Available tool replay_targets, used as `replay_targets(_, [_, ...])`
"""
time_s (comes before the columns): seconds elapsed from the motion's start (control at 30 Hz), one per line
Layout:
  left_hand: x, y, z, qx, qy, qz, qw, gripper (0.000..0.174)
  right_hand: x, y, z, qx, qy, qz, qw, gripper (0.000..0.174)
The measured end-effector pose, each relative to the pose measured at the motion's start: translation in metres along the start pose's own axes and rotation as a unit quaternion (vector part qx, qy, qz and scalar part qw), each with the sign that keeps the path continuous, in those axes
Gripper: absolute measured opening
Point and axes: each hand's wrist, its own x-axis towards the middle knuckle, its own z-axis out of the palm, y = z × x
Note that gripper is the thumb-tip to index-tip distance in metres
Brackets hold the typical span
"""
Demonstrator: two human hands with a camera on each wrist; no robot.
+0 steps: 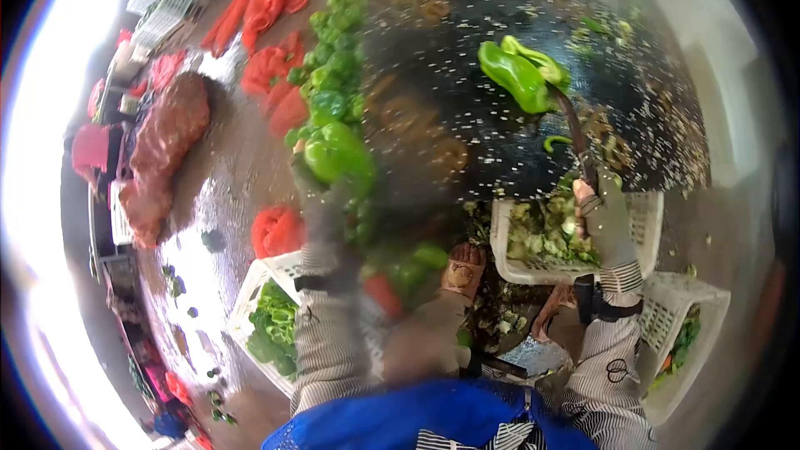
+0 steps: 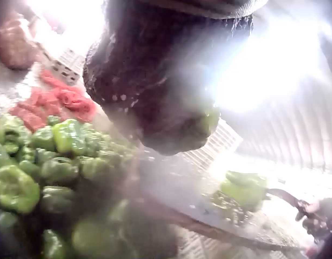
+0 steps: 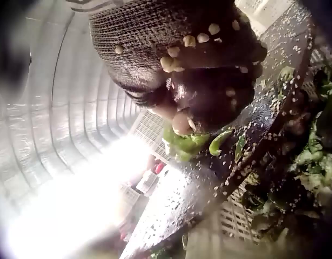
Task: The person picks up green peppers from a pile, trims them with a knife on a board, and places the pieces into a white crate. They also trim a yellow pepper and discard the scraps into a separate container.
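Note:
My gloved left hand (image 1: 325,204) grips a green bell pepper (image 1: 340,155) beside the long heap of peppers (image 1: 337,58). In the left wrist view a bit of green shows at the fingers of this dark, wet hand (image 2: 155,91). My gloved right hand (image 1: 607,212) holds a dark, curved tool (image 1: 577,133) over the black board (image 1: 450,142). At the tool's far end is another green pepper (image 1: 518,77), with paler green inner parts showing. Pale seeds cling to the right glove (image 3: 176,59) in the right wrist view, where the hand hides most of the tool.
Scattered seeds and a green strip (image 1: 557,142) lie on the board. A white crate (image 1: 500,242) of pepper scraps stands below its near edge. More white crates stand at lower left (image 1: 242,325) and right (image 1: 708,308). Red net bags (image 1: 279,233) lie on the left floor.

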Motion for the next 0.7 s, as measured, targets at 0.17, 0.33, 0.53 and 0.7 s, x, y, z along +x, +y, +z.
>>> replay_targets(0.17, [-0.018, -0.001, 0.123, -0.109, -0.189, -0.036, 0.975, 0.098, -0.033, 0.023, 0.005, -0.197, 0.099, -0.238, 0.946, 0.048])
replay_targets(0.33, [-0.019, -0.080, 0.171, 0.087, -0.250, 0.178, 0.948, 0.099, -0.040, -0.010, 0.022, -0.190, 0.054, -0.365, 0.910, 0.035])
replay_targets(0.53, [-0.035, -0.023, 0.168, -0.348, -0.198, -0.269, 0.876, 0.096, -0.045, -0.016, 0.041, -0.180, 0.020, -0.269, 0.946, 0.032])
replay_targets(0.7, [-0.054, -0.012, 0.162, -0.051, -0.161, -0.046, 0.985, 0.094, -0.052, -0.018, 0.049, -0.197, -0.008, -0.237, 0.951, 0.033])
